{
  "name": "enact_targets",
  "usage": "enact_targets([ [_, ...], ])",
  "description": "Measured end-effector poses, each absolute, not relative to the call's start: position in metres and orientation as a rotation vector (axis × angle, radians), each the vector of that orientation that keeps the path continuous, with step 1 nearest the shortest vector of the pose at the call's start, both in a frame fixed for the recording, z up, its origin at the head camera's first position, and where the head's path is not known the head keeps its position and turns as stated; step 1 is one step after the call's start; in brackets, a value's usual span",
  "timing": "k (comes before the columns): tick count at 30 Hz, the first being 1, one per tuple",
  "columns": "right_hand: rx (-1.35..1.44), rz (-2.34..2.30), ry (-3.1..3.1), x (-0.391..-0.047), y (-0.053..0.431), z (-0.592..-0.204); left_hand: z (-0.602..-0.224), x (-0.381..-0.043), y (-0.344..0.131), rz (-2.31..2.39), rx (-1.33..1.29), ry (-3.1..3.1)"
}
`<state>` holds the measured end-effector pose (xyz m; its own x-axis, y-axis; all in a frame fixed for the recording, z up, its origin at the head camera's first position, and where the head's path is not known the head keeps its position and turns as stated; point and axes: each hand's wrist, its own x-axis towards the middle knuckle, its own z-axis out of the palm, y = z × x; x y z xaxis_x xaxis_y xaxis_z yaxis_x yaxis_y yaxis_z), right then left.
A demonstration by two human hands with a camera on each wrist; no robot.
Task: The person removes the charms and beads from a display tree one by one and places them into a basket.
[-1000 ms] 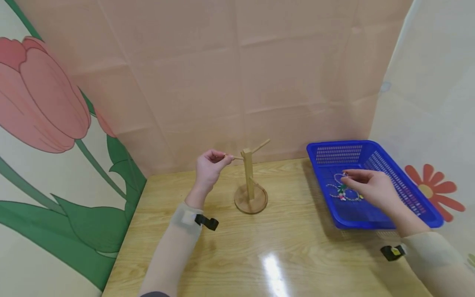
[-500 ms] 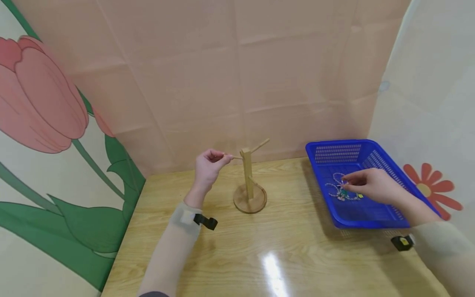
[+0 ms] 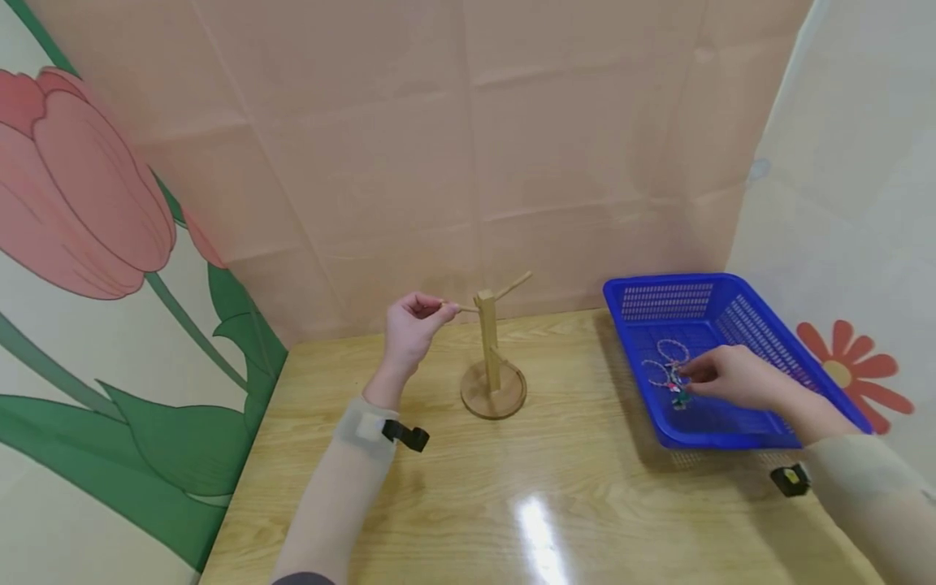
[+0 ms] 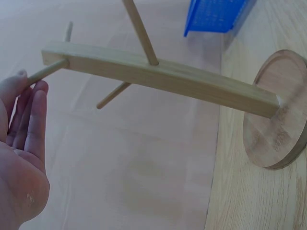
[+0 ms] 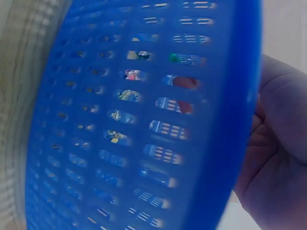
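Note:
In the head view, my left hand (image 3: pixel 411 329) pinches the end of an upper peg (image 4: pixel 48 72) on a small wooden peg stand (image 3: pixel 488 341) with a round base. The left wrist view shows thumb and fingers at that peg's tip. My right hand (image 3: pixel 738 378) reaches down into a blue plastic basket (image 3: pixel 705 443) on the right. Its thumb and fingertips pinch at a small bunch of beaded bracelets (image 3: pixel 673 351); a green charm (image 3: pixel 682 400) sits just below them. Part of the bunch lies behind the fingers. In the right wrist view, the basket wall mostly hides the fingertips.
The stand and basket both rest on a wood-grain table (image 3: pixel 468 496). A pinkish sheet (image 3: pixel 468 162) hangs behind the table, a tulip-printed panel (image 3: pixel 95 195) rises at the left, and a pale wall (image 3: pixel 848 203) borders the basket at the right.
My right hand has moved lower into the basket. The bracelets have shifted, with the green charm now nearer the front. My left hand has kept its hold on the peg.

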<state>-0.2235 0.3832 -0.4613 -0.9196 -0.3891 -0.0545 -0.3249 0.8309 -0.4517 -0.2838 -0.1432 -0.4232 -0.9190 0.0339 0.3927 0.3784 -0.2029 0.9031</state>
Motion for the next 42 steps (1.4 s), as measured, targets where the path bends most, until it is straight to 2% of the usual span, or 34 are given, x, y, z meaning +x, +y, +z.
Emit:
enact_targets([
  [16,-0.524,-0.545,2.866,-0.224,0.394,-0.477,-0.423,-0.281,-0.145,-2.222,-0.491,-1.808],
  [32,-0.295,-0.433,2.863,-0.225,0.405,-0.475,-0.422,-0.281,-0.147,-2.223,-0.462,-1.816],
  [38,-0.359,-0.498,2.924,-0.223,0.384,-0.451,-0.424,-0.277,-0.151,-2.078,-0.501,-1.918],
  [42,-0.371,-0.665,2.923,-0.218,0.345,-0.427,-0.43,-0.273,-0.161,-2.064,-0.553,-1.934],
])
